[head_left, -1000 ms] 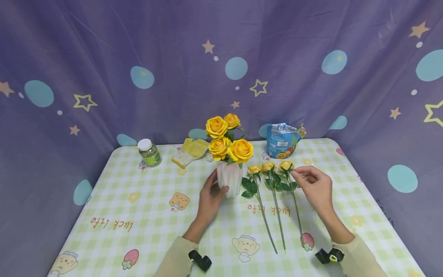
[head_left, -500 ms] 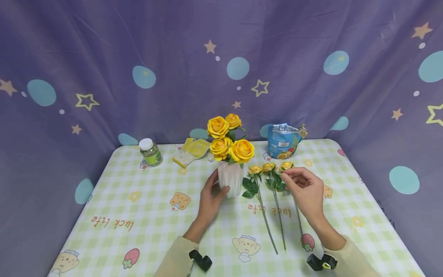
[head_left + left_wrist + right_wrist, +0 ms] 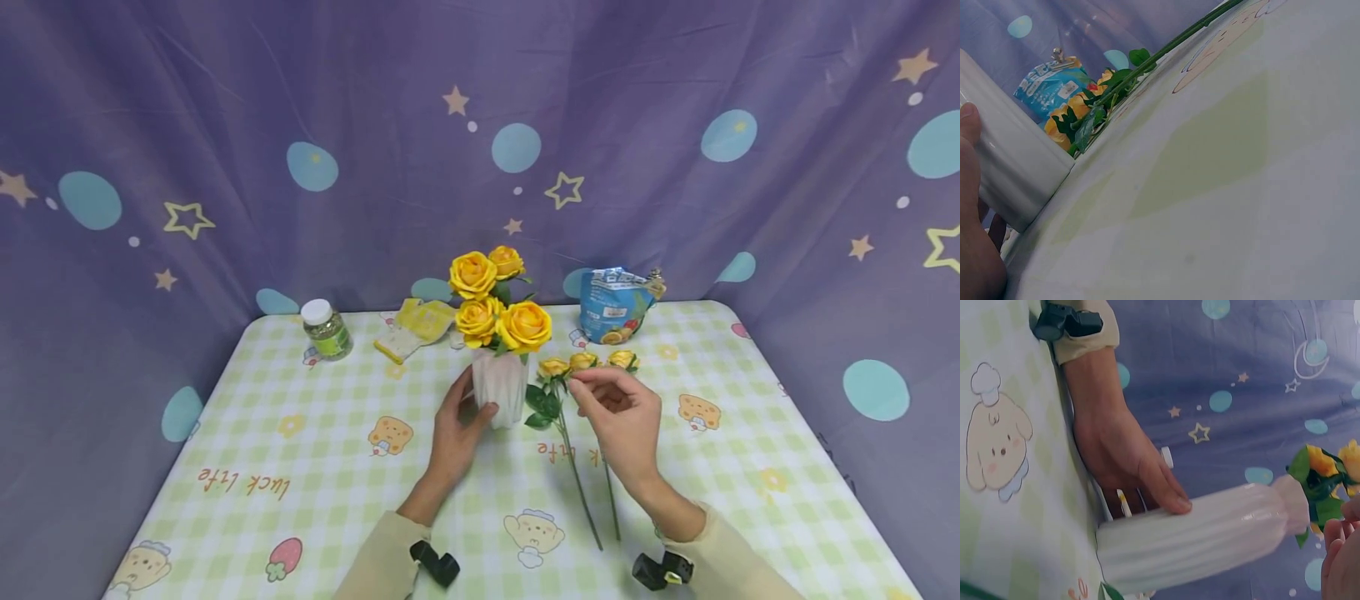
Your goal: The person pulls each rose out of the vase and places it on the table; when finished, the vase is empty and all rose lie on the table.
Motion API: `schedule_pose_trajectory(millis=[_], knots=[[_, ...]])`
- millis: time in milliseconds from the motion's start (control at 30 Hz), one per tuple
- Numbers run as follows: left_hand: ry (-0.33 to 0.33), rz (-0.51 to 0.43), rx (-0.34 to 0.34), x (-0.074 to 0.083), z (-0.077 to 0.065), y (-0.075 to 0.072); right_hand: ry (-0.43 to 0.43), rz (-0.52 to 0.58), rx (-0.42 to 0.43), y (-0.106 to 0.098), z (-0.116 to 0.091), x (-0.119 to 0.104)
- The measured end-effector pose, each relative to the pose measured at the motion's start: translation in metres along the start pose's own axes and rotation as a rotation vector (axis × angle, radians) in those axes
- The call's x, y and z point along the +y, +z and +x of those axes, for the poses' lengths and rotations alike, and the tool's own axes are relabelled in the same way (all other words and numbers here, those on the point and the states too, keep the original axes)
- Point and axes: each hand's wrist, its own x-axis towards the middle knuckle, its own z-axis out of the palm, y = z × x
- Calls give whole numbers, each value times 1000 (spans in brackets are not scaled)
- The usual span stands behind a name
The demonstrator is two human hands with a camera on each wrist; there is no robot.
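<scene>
My left hand (image 3: pixel 457 429) grips the white ribbed vase (image 3: pixel 501 392) from its left side, thumb across the front; the right wrist view shows the vase (image 3: pixel 1204 534) upright on the table. Several yellow roses (image 3: pixel 523 326) stand in it. To its right lie three loose roses, heads away from me: a left rose (image 3: pixel 552 367), a middle rose (image 3: pixel 582 361) and a right rose (image 3: pixel 622 360). Over them hovers my right hand (image 3: pixel 626 421), fingers loosely curled, thumb and index tips close together beside the left rose's head. It hides the middle rose's leaves and most of the right rose's stem.
A lidded jar (image 3: pixel 327 333) stands at the back left. Beside it lies a yellow and white glove (image 3: pixel 420 323), partly behind the vase. At the back right is a blue pouch (image 3: pixel 613 308) with a metal clip (image 3: pixel 1059 55). A purple curtain (image 3: pixel 360 167) hangs behind the table.
My right hand has moved left across the loose roses, from the right rose to beside the left one. The roses stay where they lay, and my left hand keeps its grip on the vase.
</scene>
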Motion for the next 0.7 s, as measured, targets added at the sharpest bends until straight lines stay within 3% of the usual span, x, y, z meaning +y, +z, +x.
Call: schedule_pose_trajectory(millis=[700], knots=[[21,5,13,-1,0,1,27,-23,21,48,4,8]])
